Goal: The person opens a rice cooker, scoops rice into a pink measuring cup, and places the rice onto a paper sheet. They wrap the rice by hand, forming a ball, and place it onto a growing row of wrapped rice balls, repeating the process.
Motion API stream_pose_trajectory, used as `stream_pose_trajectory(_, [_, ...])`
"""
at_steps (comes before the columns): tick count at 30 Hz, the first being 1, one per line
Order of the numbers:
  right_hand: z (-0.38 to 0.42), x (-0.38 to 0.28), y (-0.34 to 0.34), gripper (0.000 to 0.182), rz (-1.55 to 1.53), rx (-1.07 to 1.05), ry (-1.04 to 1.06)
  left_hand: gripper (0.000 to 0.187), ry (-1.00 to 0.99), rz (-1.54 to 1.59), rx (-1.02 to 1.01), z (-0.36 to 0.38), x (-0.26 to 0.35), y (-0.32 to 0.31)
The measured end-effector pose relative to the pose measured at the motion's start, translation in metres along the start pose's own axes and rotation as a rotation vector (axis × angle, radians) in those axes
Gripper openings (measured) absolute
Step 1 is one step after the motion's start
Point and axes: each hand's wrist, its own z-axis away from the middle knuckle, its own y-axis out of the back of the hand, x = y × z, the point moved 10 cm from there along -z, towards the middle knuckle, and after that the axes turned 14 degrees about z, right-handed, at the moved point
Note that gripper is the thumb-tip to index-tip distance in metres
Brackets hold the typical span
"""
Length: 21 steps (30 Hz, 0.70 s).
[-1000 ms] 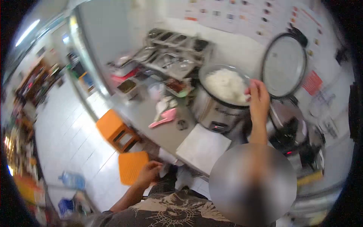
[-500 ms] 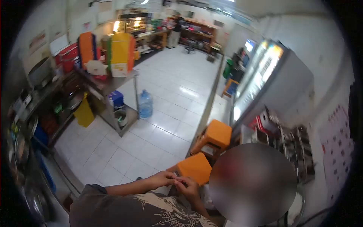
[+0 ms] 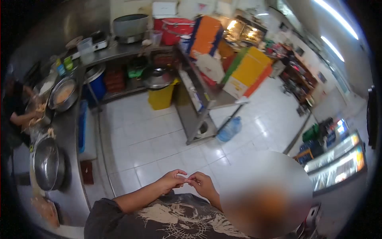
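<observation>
I've turned, leaving the rice pot — my left hand (image 3: 172, 182) and right hand (image 3: 202, 185) meet; whether they pinch anything, I can't tell.

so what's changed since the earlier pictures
The right hand left the rice cooker and came together with the left hand. The view swung left, bringing a co-worker into sight. Unchanged since the middle picture: hands together, blue water jug in place.

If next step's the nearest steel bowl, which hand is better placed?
Left hand, probably: the steel bowl is off to that side, nearer it; the right hand sits farther across.
</observation>
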Motion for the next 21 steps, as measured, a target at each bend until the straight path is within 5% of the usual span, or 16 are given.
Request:
stream_pose_trajectory(7, [-0.139,0.003,-0.078,0.007,-0.004,-0.322,0.235,0.03,-0.117,0.249,0.261,-0.008,0.058,0.096])
stream_pose_trajectory(10, [-0.209,0.04,-0.104,0.011,-0.327,-0.39,-0.041,0.02,-0.17,0.406,0.309,-0.029,0.101,0.13])
stream_pose_trajectory(14, [-0.316,0.058,-0.083,0.014,-0.589,-0.377,-0.148,0.017,-0.241,0.28,0.325,-0.09,0.182,0.164])
stream_pose_trajectory(18, [-0.425,0.058,-0.042,0.016,-0.362,-0.27,-0.085,0.014,-0.195,0.084,0.278,-0.146,0.295,0.115])
stream_pose_trajectory(21, [-0.499,0.028,-0.003,0.014,-0.066,0.082,0.233,0.013,-0.291,0.215,0.154,-0.192,0.357,0.104])
